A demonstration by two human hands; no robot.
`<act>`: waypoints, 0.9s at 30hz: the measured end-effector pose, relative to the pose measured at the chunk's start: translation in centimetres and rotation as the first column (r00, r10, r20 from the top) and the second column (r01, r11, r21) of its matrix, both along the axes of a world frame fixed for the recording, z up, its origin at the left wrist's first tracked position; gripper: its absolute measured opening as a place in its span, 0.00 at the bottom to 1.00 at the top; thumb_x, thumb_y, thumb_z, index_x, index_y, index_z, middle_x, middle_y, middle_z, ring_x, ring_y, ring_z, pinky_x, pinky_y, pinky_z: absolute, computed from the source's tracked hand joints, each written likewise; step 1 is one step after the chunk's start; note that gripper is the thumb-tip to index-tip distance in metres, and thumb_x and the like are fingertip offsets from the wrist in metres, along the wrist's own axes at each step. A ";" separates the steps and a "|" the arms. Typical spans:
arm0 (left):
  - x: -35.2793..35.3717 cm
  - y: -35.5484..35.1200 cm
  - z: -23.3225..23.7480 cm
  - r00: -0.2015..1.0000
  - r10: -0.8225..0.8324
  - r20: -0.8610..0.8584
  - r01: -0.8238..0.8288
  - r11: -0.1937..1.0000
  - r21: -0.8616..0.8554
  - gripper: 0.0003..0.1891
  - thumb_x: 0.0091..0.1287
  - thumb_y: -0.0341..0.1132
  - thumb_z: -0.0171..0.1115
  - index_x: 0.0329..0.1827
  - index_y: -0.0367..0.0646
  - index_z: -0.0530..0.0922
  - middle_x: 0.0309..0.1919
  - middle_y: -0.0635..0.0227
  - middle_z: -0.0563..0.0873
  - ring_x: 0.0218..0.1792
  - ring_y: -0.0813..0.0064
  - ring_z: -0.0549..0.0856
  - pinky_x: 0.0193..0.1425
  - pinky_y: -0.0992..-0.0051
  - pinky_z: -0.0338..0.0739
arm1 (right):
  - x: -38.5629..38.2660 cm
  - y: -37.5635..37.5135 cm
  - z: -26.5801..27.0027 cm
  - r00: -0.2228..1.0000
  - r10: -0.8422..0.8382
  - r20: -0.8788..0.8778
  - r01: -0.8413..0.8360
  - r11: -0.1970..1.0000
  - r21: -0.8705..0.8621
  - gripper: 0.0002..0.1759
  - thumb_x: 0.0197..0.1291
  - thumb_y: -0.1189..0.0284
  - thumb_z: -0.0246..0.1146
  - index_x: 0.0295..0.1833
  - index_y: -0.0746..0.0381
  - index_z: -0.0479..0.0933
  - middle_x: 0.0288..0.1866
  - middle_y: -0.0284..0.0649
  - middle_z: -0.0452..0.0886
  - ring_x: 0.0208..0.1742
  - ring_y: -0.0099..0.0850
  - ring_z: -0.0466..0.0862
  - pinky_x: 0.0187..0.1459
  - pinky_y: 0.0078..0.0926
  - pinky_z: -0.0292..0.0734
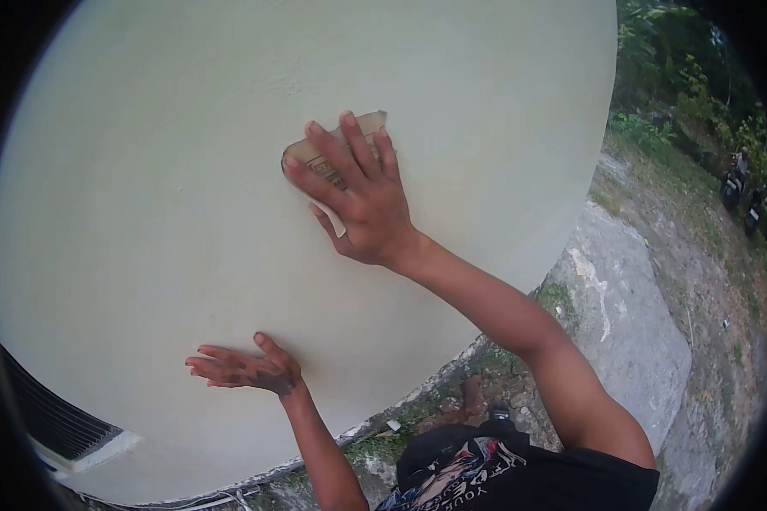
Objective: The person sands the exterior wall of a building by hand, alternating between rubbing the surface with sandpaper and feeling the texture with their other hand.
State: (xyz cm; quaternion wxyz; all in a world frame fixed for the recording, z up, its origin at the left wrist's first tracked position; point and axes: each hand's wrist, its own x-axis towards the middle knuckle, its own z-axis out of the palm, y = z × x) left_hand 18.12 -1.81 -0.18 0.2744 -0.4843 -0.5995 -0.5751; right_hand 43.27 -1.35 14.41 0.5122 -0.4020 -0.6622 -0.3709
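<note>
My right hand (362, 192) presses a piece of brown printed sheet (321, 168) flat against the pale wall (187, 213). Its fingers lie spread over the sheet, with the thumb at the lower edge, where a whitish edge shows. Lower and to the left, my left hand (251, 366) is at the wall with its fingers stretched out and holds nothing. Dark smudges mark the back of that hand near the wrist. Whether its palm touches the wall cannot be made out.
A dark slatted opening (55, 409) with a pale ledge is at the lower left. Rocky, mossy ground (622, 298) runs along the wall's foot at the right. Motorbikes (733, 186) and green plants (673, 77) stand at the far right.
</note>
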 end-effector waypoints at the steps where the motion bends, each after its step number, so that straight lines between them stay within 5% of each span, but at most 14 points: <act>1: 2.7 0.1 0.6 0.993 -0.006 -0.115 0.007 1.000 0.012 0.49 0.77 0.69 0.41 0.88 0.42 0.42 0.86 0.46 0.38 0.86 0.45 0.35 0.83 0.41 0.26 | 4.2 0.4 0.2 0.993 -0.017 -0.120 0.020 1.000 0.021 0.38 0.67 0.69 0.62 0.82 0.36 0.65 0.89 0.37 0.54 0.89 0.49 0.49 0.82 0.61 0.35; 5: 12.4 0.8 1.5 0.943 -0.005 -0.332 0.025 0.998 0.057 0.49 0.78 0.66 0.43 0.87 0.38 0.44 0.86 0.44 0.39 0.86 0.43 0.37 0.83 0.42 0.27 | 21.6 2.1 -3.1 0.828 -0.053 -0.558 0.138 0.984 0.112 0.30 0.81 0.58 0.43 0.85 0.48 0.61 0.89 0.42 0.50 0.89 0.52 0.44 0.82 0.62 0.31; 9: 14.6 1.3 1.2 0.937 0.001 -0.350 0.033 0.995 0.092 0.48 0.78 0.65 0.43 0.87 0.37 0.44 0.86 0.41 0.40 0.86 0.42 0.38 0.83 0.39 0.29 | 32.9 2.8 -12.5 0.393 -0.079 -0.916 0.184 0.983 -0.006 0.35 0.83 0.52 0.37 0.86 0.59 0.53 0.90 0.44 0.48 0.89 0.51 0.41 0.84 0.55 0.30; 10: 14.8 1.2 0.9 0.934 0.028 -0.355 0.002 0.996 0.085 0.48 0.78 0.65 0.43 0.87 0.37 0.44 0.86 0.41 0.40 0.86 0.42 0.38 0.83 0.39 0.29 | 33.5 2.5 -15.1 0.296 -0.129 -0.946 0.168 0.982 -0.081 0.34 0.83 0.55 0.36 0.86 0.59 0.51 0.90 0.46 0.43 0.90 0.45 0.39 0.86 0.46 0.36; 15: 14.0 1.0 1.1 0.913 -0.018 -0.407 0.060 0.994 0.093 0.48 0.75 0.64 0.48 0.87 0.39 0.46 0.84 0.33 0.43 0.85 0.35 0.40 0.82 0.36 0.30 | 30.4 3.0 -29.0 -0.054 -0.025 -0.998 0.051 0.998 -0.028 0.36 0.83 0.53 0.35 0.87 0.60 0.45 0.91 0.47 0.39 0.90 0.44 0.40 0.86 0.45 0.36; 19: 11.4 0.8 1.0 0.849 -0.075 -0.524 0.148 0.984 0.098 0.46 0.71 0.66 0.56 0.86 0.50 0.57 0.84 0.41 0.50 0.85 0.36 0.44 0.83 0.35 0.33 | 26.0 2.4 -27.8 -0.287 0.070 -0.955 -0.039 0.996 0.085 0.37 0.83 0.54 0.36 0.88 0.61 0.39 0.91 0.46 0.35 0.90 0.44 0.37 0.86 0.43 0.37; 21: 7.8 0.3 0.5 0.617 -0.068 -0.784 0.148 0.989 0.030 0.42 0.70 0.65 0.56 0.83 0.52 0.65 0.84 0.46 0.57 0.85 0.38 0.48 0.83 0.34 0.35 | 25.4 2.8 -24.2 -0.128 0.019 -0.992 -0.015 1.000 0.021 0.37 0.83 0.54 0.36 0.88 0.60 0.40 0.91 0.46 0.35 0.90 0.43 0.37 0.86 0.44 0.36; 23: 4.1 0.8 -1.3 0.703 -0.066 -0.708 0.158 0.985 0.065 0.38 0.70 0.66 0.56 0.79 0.55 0.70 0.83 0.50 0.60 0.84 0.38 0.51 0.83 0.33 0.35 | 24.4 2.4 -19.2 0.050 -0.054 -0.997 0.038 0.998 -0.052 0.37 0.84 0.53 0.36 0.88 0.60 0.40 0.91 0.46 0.36 0.90 0.43 0.37 0.86 0.44 0.35; 25: 1.0 1.3 -3.0 0.831 -0.054 -0.554 0.135 0.985 0.106 0.39 0.72 0.66 0.54 0.81 0.55 0.68 0.83 0.49 0.59 0.84 0.38 0.50 0.83 0.34 0.36 | 21.4 2.0 -11.7 0.473 -0.164 -0.866 0.124 0.985 -0.119 0.38 0.84 0.51 0.36 0.88 0.60 0.43 0.91 0.45 0.38 0.90 0.44 0.36 0.85 0.48 0.30; 27: -0.6 1.1 -5.0 0.896 -0.053 -0.440 0.122 0.984 0.130 0.39 0.74 0.66 0.51 0.82 0.54 0.66 0.83 0.48 0.59 0.84 0.38 0.49 0.83 0.33 0.37 | 16.8 1.6 -4.9 0.697 -0.171 -0.696 0.167 0.983 -0.075 0.37 0.84 0.53 0.37 0.87 0.63 0.43 0.90 0.46 0.44 0.90 0.44 0.37 0.85 0.46 0.29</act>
